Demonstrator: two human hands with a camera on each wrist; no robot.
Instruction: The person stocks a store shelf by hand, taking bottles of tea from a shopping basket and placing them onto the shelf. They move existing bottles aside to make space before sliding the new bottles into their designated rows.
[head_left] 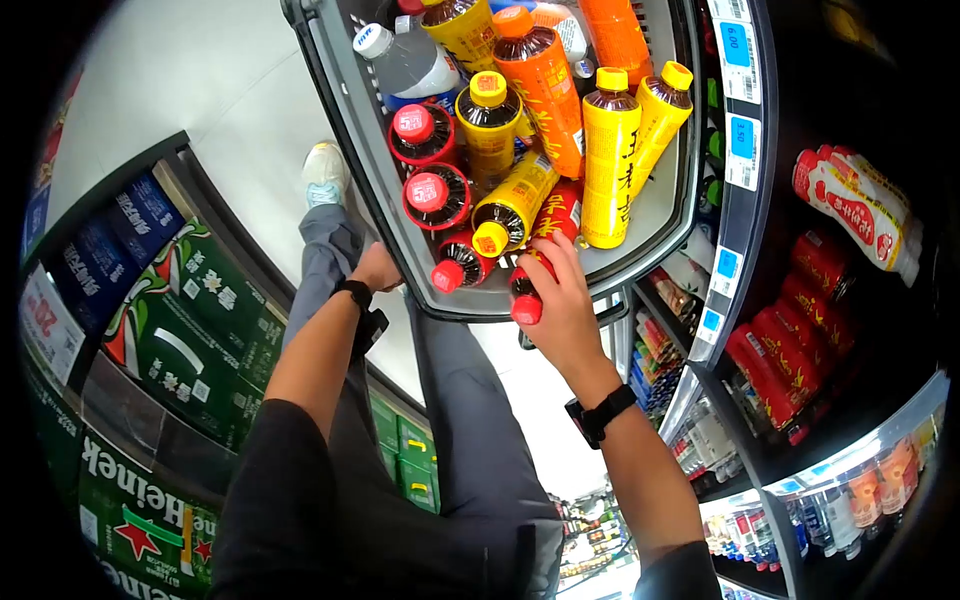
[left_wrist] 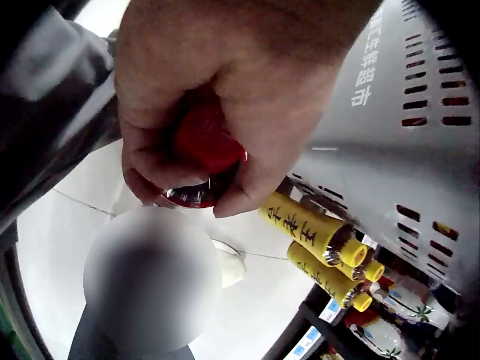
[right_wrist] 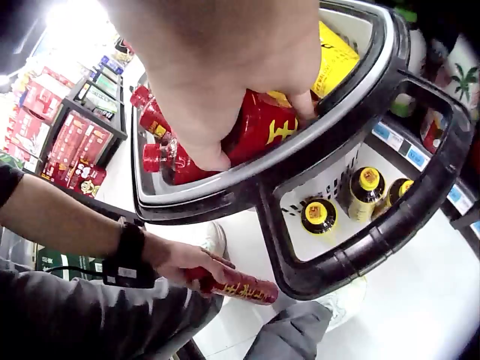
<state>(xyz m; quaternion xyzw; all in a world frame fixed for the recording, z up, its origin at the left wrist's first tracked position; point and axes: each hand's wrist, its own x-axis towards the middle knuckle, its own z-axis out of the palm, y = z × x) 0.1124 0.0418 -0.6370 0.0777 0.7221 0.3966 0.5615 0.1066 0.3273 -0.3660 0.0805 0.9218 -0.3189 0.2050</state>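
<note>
A grey shopping basket (left_wrist: 337, 157) with a black rim holds several drink bottles in the head view. At its near edge my right hand (head_left: 568, 310) grips a red-labelled tea bottle (head_left: 527, 290) with a red cap; the right wrist view shows fingers around its red label (right_wrist: 262, 127). Outside and below the basket, my left hand (right_wrist: 184, 259) holds another red-labelled bottle (right_wrist: 244, 289). Its red cap (left_wrist: 210, 139) shows between the fingers in the left wrist view. The basket rim hides that bottle in the head view.
Yellow bottles (head_left: 610, 160), an orange bottle (head_left: 540, 90) and red-capped bottles (head_left: 430, 195) crowd the basket. More yellow bottles (left_wrist: 322, 225) stand below it, outside. Shelves with red packs (head_left: 780, 350) run along the right. Stacked green beer cartons (head_left: 190, 330) line the left.
</note>
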